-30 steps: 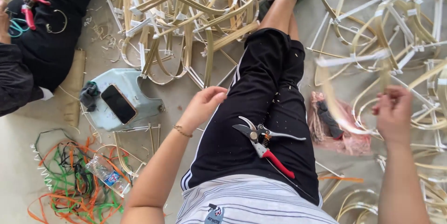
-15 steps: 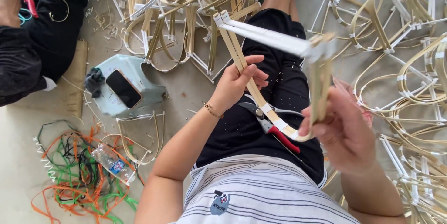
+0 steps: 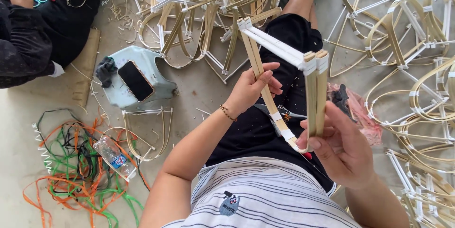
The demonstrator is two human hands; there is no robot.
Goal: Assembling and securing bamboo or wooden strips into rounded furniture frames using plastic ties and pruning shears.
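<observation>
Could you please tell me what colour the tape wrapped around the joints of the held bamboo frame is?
White, on the tan bamboo frame, clearest in the head view.

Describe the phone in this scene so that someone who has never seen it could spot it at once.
Start at the pale blue-grey plastic stool on the concrete floor, left of the seated person's left hand. The phone lies flat on the stool's seat, beside a dark crumpled cloth. It is the only flat black rectangle with an orange edge among the bamboo frames.

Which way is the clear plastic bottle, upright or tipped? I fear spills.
Tipped: the clear plastic bottle lies on its side among coloured straps.
</observation>
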